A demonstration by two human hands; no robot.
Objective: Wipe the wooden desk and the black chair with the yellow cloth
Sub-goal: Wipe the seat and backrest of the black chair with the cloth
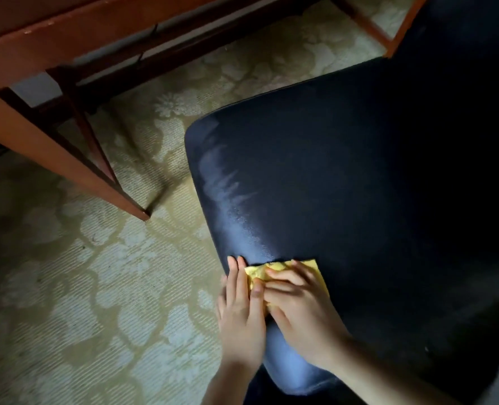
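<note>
The black chair (344,176) fills the right half of the view, its seat showing pale streaks along the left edge. A crumpled yellow cloth (315,270) lies on the seat near that edge. My right hand (297,311) presses down on the cloth with its fingers bent over it. My left hand (239,311) lies flat on the seat's left edge, fingers straight, its thumb touching the cloth beside my right fingers. The wooden desk (52,48) stands at the upper left, its slanted leg reaching the floor.
A pale carpet (96,287) with a flower pattern covers the floor to the left of the chair. A dark crossbar runs under the desk. An orange wooden frame (388,39) stands at the top right behind the chair.
</note>
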